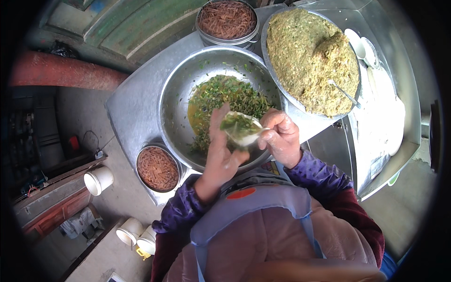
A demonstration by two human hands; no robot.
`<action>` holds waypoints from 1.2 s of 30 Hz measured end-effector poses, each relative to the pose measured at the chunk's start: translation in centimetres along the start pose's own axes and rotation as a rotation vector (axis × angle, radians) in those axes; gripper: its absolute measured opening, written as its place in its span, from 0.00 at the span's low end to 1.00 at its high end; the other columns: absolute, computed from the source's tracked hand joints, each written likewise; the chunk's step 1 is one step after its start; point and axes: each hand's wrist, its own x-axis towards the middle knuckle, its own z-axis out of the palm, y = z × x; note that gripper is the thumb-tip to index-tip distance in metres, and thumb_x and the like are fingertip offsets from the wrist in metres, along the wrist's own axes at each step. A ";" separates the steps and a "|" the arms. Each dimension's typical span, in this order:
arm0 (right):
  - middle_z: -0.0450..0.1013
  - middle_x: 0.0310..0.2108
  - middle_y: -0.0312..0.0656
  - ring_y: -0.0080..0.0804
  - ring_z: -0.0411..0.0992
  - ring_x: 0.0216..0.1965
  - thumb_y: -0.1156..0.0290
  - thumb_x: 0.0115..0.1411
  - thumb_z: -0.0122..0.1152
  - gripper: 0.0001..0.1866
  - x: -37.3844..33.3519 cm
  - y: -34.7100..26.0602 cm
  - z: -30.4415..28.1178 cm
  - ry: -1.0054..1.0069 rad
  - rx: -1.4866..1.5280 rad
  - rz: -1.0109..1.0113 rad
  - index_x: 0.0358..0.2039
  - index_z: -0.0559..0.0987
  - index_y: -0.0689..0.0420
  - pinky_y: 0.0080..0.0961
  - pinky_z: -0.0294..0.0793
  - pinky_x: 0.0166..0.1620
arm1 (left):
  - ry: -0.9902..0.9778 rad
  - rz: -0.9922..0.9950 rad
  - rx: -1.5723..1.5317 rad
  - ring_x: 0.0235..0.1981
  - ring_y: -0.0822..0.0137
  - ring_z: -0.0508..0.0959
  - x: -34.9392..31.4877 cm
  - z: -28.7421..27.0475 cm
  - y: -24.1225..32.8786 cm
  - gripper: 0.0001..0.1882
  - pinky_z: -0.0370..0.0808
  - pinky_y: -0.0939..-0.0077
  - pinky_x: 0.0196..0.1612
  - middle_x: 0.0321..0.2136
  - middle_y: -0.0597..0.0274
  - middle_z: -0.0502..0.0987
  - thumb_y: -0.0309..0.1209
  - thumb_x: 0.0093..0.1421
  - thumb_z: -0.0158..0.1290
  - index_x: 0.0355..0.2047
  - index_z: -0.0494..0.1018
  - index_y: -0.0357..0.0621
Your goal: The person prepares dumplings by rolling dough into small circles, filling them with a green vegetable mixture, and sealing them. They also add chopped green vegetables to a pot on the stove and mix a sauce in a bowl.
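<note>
Filled wrapper (244, 139) held above a steel bowl (175, 101)

The wrapper's right edge is pinched by the fingers (274, 118) of the right hand (285, 144); its left side is clasped between the fingers and thumb of the left hand (220, 162). Chopped greens (225, 89) are held in the bowl. On the counter (131, 108), the bowl is flanked by brown pieces (157, 170) in a round container and a heaped yellowish mixture (300, 56).

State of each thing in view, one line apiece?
wrapper, partly folded, greens inside
left hand, holding wrapper
right hand, pinching wrapper's edge
bowl, holding chopped green mix
platter, heaped with yellowish filling
spoon, stuck in filling
upper container, uncovered, full of brown strips
lower container, uncovered, likewise full
</note>
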 end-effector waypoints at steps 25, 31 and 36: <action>0.66 0.25 0.32 0.17 0.64 0.25 0.79 0.55 0.63 0.07 0.3 2.3 -0.9 -0.017 -0.738 0.122 0.36 0.78 0.59 0.17 0.65 0.29 | 0.364 -0.299 -0.764 0.41 0.69 0.75 0.2 1.3 -2.6 0.16 0.71 0.77 0.46 0.42 0.56 0.74 0.24 0.61 0.46 0.49 0.67 0.35; 0.68 0.28 0.34 0.19 0.67 0.28 0.82 0.55 0.61 0.09 0.9 1.9 -0.6 0.018 -0.427 0.363 0.37 0.78 0.60 0.16 0.66 0.31 | 0.400 -0.269 -0.602 0.41 0.72 0.74 0.3 1.5 -2.8 0.15 0.70 0.78 0.46 0.43 0.58 0.73 0.26 0.64 0.44 0.51 0.66 0.37; 0.68 0.29 0.35 0.22 0.68 0.30 0.83 0.54 0.60 0.11 1.6 1.1 -0.6 -0.233 -0.904 -0.126 0.39 0.77 0.59 0.19 0.67 0.32 | 0.308 -0.213 -0.354 0.43 0.73 0.73 -0.1 1.3 -3.3 0.14 0.69 0.80 0.47 0.44 0.60 0.73 0.24 0.64 0.43 0.49 0.69 0.37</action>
